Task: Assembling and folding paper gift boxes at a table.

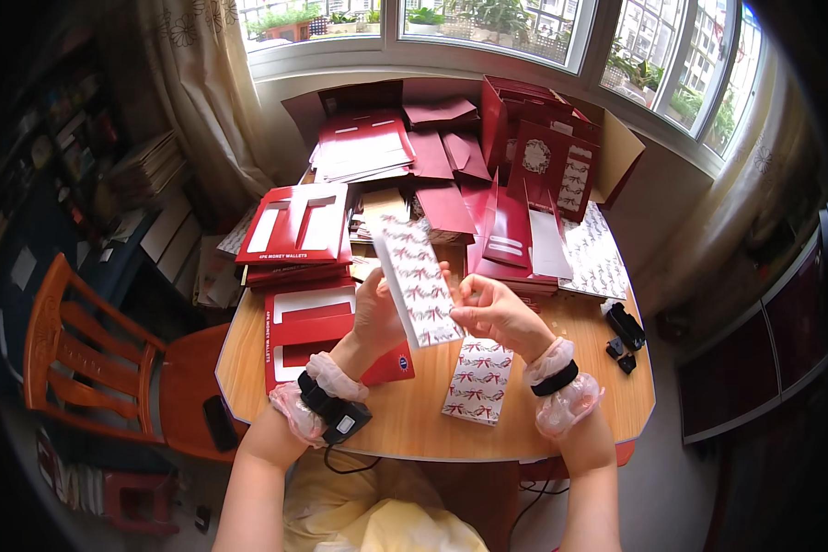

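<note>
Upright above the table, a white envelope (419, 285) printed with red bows and garlands is in my left hand (372, 311), whose fingers wrap behind it. My right hand (497, 311) pinches at its right edge, thumb and fingers together. Whether it is one envelope or a thin stack, I cannot tell. Another envelope with the same print (478, 382) lies on the table below my hands. Beside my left forearm lies a flat red card sleeve (290, 322) with cut-out windows, partly covered by my hand and wrist.
Red sleeves (294, 225) are stacked at the left. Folded red card pieces (428, 156) pile up at the back. An open carton (621, 152) of red packs stands back right, with patterned sheets (598, 253) beside it. Small black items (624, 331) lie at the right edge. A wooden chair (101, 359) stands left.
</note>
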Tool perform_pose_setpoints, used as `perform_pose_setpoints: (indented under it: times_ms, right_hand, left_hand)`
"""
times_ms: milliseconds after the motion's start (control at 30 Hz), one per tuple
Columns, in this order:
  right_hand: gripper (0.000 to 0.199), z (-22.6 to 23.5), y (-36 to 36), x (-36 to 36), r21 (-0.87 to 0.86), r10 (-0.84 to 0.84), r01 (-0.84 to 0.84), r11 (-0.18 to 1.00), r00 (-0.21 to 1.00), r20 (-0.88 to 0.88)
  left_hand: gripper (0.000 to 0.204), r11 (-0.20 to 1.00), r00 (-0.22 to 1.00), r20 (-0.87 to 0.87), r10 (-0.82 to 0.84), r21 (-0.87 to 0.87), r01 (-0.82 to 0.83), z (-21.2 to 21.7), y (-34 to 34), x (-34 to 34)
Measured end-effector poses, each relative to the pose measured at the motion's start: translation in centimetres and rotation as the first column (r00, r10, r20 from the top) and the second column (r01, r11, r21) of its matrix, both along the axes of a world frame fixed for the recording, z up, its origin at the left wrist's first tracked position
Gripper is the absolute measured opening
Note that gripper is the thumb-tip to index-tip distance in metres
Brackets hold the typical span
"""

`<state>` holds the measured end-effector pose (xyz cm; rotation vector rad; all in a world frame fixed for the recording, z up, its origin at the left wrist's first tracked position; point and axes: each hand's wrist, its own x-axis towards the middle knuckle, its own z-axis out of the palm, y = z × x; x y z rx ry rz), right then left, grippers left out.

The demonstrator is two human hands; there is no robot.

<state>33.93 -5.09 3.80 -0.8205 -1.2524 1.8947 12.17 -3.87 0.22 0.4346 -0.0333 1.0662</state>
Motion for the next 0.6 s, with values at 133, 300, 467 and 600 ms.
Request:
perform_pose_setpoints:
  times_ms: [133, 300, 467, 600]
  right_hand:
    - [0.032, -0.1, 1.8, 0.0, 0.142, -0.074, 0.051, 0.988, 0.985, 0.155]
    - [0.016, 0.3, 3.9, -0.1, 0.568, -0.293, -0.132, 0.812, 0.75, 0.593]
    - [0.026, -1.6, 7.2, -0.5, 0.877, -0.632, -0.377, 0.299, 0.61, 0.478]
    - [0.047, -4.1, 9.2, -0.9, 0.805, -0.702, -0.499, 0.32, 0.446, 0.556]
  left_hand:
    - [0.082, 0.998, 0.992, -0.129, -0.005, 0.058, 0.013, 0.2, 0.0, 0.1]
    - [0.056, 0.995, 0.954, -0.287, 0.091, -0.002, -0.096, -0.7, 0.0, 0.1]
    - [0.049, 0.951, 0.89, -0.425, 0.165, -0.171, -0.258, -1.5, 0.3, 0.4]
    - [0.049, 0.961, 0.89, -0.432, 0.147, -0.153, -0.233, -2.0, 0.6, 0.5]
